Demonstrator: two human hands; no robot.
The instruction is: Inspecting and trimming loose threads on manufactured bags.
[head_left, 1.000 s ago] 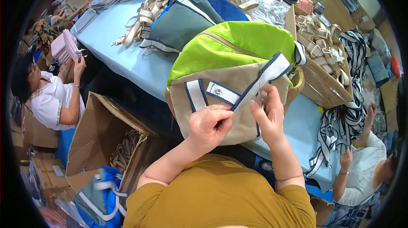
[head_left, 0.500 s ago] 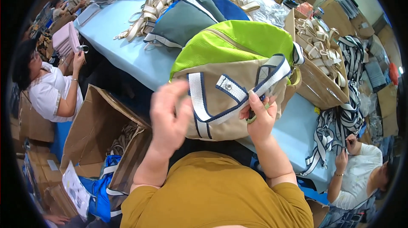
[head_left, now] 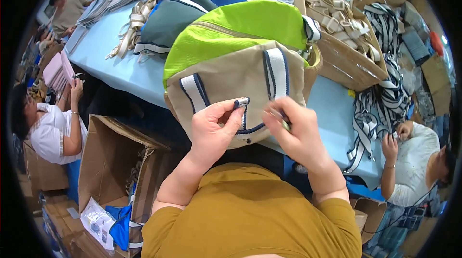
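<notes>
A lime-green and tan bag (head_left: 231, 60) lies on the table in front of me, its tan side with white, navy-edged webbing handles (head_left: 276, 72) facing up. My left hand (head_left: 216, 125) pinches the end of a short white-and-navy webbing tab (head_left: 242, 102) between thumb and fingers, over the tan panel. Just to its right, my right hand (head_left: 293, 128) is closed around small green-handled snips (head_left: 286, 124). Motion blurs its fingertips, and their blades do not show clearly.
Grey and blue bags (head_left: 178, 24) and beige straps lie beyond on the blue-covered table (head_left: 115, 68). At right stands a carton of beige straps (head_left: 346, 60), beside hanging navy-and-white straps (head_left: 365, 128). An open carton (head_left: 110, 161) is at my left. Co-workers sit on both sides.
My left hand has moved in from the bag's left side and taken hold of the tab. My right hand has let go of the handle webbing, keeping the snips. The view has shifted.
</notes>
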